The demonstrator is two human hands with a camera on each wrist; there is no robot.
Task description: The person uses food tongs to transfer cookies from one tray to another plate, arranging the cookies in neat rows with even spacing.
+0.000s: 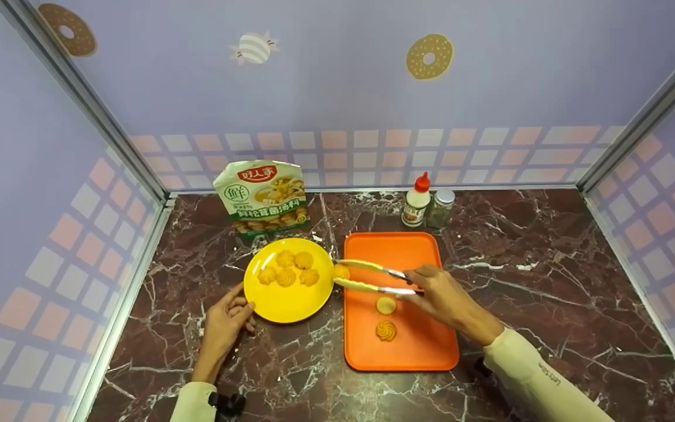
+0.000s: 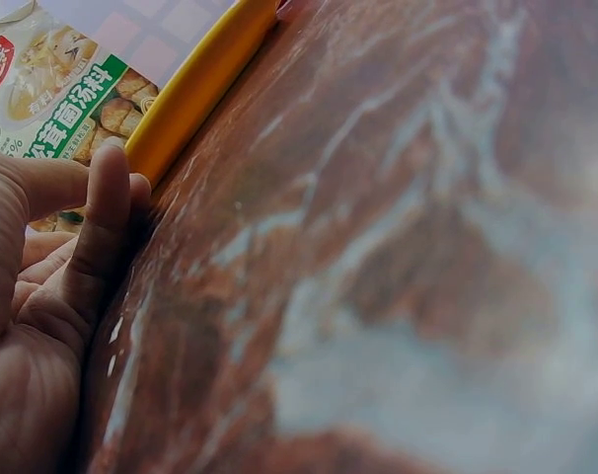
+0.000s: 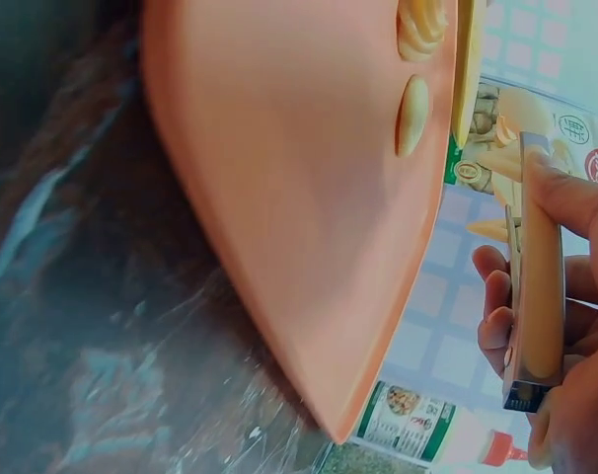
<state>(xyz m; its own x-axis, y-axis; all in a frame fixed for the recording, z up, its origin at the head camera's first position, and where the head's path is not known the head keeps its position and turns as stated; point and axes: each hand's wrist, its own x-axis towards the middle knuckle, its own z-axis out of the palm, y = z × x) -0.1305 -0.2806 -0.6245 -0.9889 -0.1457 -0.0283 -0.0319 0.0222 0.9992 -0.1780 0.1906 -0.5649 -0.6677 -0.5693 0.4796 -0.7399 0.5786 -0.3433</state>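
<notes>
In the head view, my right hand (image 1: 440, 296) grips tongs (image 1: 367, 287) with yellow tips and metal arms. The tips stand on both sides of a swirled cookie (image 1: 341, 272) near the orange tray's (image 1: 419, 351) left edge, beside the yellow plate (image 1: 287, 308). Several swirled cookies (image 1: 286, 276) lie on that plate. My left hand (image 1: 226, 319) holds the plate's lower left rim; the left wrist view has its fingertips at the rim (image 2: 195, 94). On the tray are a smooth, pale round cookie (image 1: 385, 305) and a swirled cookie (image 1: 385, 331).
Behind the plate stands a printed food bag (image 1: 264, 199). A red-capped squeeze bottle (image 1: 416, 205) and a small lidded jar (image 1: 442, 208) stand behind the tray. Patterned walls (image 1: 337, 88) enclose the marbled table (image 1: 542, 281) at the back and sides.
</notes>
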